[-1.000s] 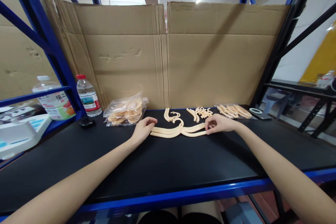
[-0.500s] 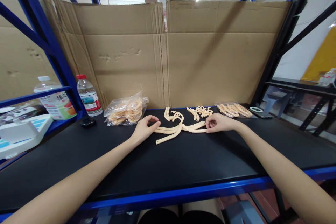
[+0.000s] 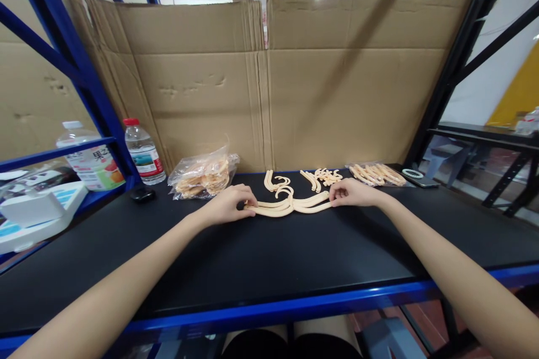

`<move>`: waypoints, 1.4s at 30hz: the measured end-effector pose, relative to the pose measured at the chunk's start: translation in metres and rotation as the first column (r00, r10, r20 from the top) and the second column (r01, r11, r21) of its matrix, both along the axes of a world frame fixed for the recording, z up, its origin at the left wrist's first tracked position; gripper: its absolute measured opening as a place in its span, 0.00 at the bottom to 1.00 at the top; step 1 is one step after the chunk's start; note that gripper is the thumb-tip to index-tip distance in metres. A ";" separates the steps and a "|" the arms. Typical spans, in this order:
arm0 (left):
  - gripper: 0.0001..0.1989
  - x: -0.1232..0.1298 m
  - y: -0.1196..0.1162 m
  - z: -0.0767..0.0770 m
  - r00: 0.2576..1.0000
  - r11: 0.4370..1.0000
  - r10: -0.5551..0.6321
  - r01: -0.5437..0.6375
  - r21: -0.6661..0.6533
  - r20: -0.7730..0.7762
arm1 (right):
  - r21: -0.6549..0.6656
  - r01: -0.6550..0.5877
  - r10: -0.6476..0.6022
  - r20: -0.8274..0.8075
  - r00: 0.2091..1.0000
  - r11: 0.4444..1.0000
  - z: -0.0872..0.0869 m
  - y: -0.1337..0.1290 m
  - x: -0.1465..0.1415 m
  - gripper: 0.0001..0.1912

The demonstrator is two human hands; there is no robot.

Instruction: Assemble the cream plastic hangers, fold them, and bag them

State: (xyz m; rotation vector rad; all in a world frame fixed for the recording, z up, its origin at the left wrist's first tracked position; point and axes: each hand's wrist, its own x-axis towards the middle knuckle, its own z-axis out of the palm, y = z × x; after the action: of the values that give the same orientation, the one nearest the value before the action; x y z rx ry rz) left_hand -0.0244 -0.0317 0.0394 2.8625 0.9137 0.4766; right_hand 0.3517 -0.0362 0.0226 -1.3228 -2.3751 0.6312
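Observation:
Several cream-coloured curved strips, which look like carved wood moulding, lie in a winged shape on the black tabletop. My left hand (image 3: 233, 203) is closed at the outer ends of the left strips (image 3: 273, 211), thumb in front and fingers behind. Its fingertips partly cover those ends. On the other side, my right hand (image 3: 351, 193) has its bent fingers pinched on the outer ends of the right strips (image 3: 312, 207). The two groups meet at the middle, where a thin curled piece (image 3: 285, 189) rises toward the back.
Behind lie loose curved strips (image 3: 268, 180), more strips (image 3: 311, 180) and a small scrolled pile (image 3: 328, 176). Bagged pieces (image 3: 202, 176) sit left, wrapped strips (image 3: 377, 174) right. A water bottle (image 3: 144, 154), black object (image 3: 142, 194) and phone (image 3: 421, 180) stand or lie farther out. Cardboard (image 3: 202, 90) walls the back.
The left strip that stuck out toward me has swung back against the other left strips. My left hand has closed on the ends there. My right hand has barely moved.

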 end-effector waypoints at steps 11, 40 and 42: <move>0.08 -0.003 0.004 -0.002 0.997 0.997 0.036 -0.031 -0.070 0.067 | 0.026 0.042 -0.041 -0.025 0.999 0.999 -0.002 0.000 -0.001 0.11; 0.13 0.042 0.113 -0.023 0.814 0.807 0.580 -0.567 -0.165 0.041 | 0.238 -0.203 0.143 0.246 0.959 0.950 0.010 0.124 -0.130 0.08; 0.13 0.043 0.114 -0.024 0.809 0.802 0.587 -0.572 -0.172 0.042 | 0.259 -0.197 0.136 0.234 0.963 0.946 0.007 0.125 -0.130 0.08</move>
State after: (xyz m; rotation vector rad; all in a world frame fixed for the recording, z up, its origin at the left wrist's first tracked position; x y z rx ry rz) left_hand 0.0185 0.0818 0.0150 2.3513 1.7338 0.5507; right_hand 0.2219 0.0891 0.0299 -1.1220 -2.6507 0.1879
